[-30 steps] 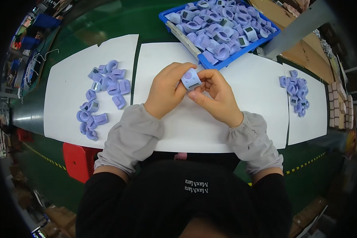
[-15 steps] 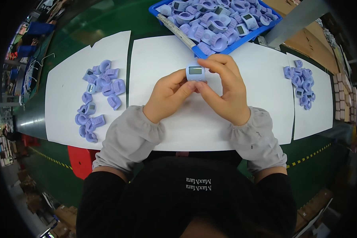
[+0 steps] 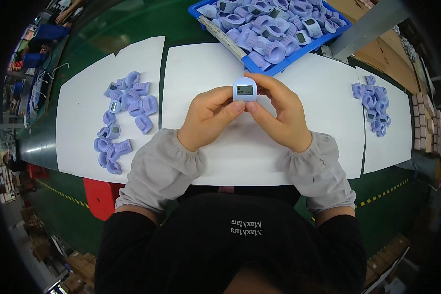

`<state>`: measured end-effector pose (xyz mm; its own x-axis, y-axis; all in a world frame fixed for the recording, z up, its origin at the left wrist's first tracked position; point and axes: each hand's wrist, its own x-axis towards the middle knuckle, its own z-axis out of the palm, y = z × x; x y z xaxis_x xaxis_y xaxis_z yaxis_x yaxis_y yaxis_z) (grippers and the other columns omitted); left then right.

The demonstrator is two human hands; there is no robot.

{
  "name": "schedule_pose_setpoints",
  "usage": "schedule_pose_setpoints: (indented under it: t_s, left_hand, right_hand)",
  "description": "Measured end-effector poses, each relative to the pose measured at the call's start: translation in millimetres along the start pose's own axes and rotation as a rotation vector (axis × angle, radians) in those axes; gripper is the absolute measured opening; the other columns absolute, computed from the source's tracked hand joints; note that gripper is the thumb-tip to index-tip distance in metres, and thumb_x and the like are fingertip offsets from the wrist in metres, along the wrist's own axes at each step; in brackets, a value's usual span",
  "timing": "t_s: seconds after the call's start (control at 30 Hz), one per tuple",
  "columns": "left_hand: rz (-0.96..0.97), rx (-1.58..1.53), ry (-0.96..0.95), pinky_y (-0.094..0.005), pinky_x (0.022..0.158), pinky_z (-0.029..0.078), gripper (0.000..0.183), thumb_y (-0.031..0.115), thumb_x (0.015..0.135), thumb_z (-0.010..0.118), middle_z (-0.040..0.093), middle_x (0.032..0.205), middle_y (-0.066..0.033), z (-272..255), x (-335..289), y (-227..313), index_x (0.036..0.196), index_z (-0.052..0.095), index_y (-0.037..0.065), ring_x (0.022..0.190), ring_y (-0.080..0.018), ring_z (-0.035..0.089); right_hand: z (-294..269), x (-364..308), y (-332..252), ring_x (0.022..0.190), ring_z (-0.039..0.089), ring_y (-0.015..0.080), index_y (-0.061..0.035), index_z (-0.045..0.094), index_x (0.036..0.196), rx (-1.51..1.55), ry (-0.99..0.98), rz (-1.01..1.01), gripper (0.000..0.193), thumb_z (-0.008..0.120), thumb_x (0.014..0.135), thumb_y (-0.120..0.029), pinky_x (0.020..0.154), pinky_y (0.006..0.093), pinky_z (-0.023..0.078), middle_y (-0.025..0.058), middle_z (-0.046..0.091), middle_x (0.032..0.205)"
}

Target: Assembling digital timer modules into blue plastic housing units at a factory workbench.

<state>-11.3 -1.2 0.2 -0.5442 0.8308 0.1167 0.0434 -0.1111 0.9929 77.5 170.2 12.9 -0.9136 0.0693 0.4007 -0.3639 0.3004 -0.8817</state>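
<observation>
Between my two hands, over the middle white sheet, is a small lavender digital device with a rounded face. Its little screen faces up and shows dark characters. My left hand pinches the device's left side, with the thumb at its lower edge and the other fingers mostly hidden behind. From the other side my right hand grips it too, thumb low and index finger along the top right. The back of the device is hidden by the fingers.
A blue bin at the far side is heaped with similar ring-shaped devices. Loose groups of them lie on the left sheet and the right sheet. A metal post rises at the far right. Near left is a red stool.
The screen, blank before, now shows characters. The device's face has tilted up toward me, and my right index finger has come down closer against its top.
</observation>
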Motion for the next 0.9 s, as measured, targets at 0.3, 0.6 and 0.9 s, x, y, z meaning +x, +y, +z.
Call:
schedule_pose_setpoints:
  t_s: [0.3,0.6,0.9]
  left_hand:
    - [0.012,-0.010,-0.001,-0.0328,0.097,0.042,0.035,0.012,0.096,0.049,0.058,0.118,-0.0133,0,-2,-2,0.125,0.049,-0.008,0.110,-0.0189,0.055]
    - [0.115,0.012,0.060,-0.0274,0.082,0.047,0.028,0.014,0.092,0.057,0.062,0.102,-0.0085,5,1,-8,0.114,0.057,-0.004,0.092,-0.0139,0.058]
    - [0.106,0.052,0.057,-0.0274,0.082,0.047,0.027,0.013,0.092,0.057,0.063,0.100,-0.0089,3,0,-7,0.113,0.058,-0.003,0.091,-0.0146,0.059]
  right_hand:
    - [-1,0,1,0.109,0.056,0.0214,0.0043,0.049,0.128,0.020,-0.018,0.031,0.045,0.060,0.085,-0.003,0.097,0.0344,0.042,0.0132,0.058,0.118]
    - [0,0,3,0.111,0.055,0.0218,0.0042,0.050,0.121,0.085,-0.012,0.075,0.038,0.059,0.084,-0.001,0.100,0.0363,0.041,0.0129,0.057,0.117]
    - [-1,1,2,0.110,0.055,0.0215,0.0038,0.051,0.120,0.125,-0.029,0.097,0.037,0.059,0.083,0.001,0.101,0.0366,0.040,0.0120,0.057,0.115]
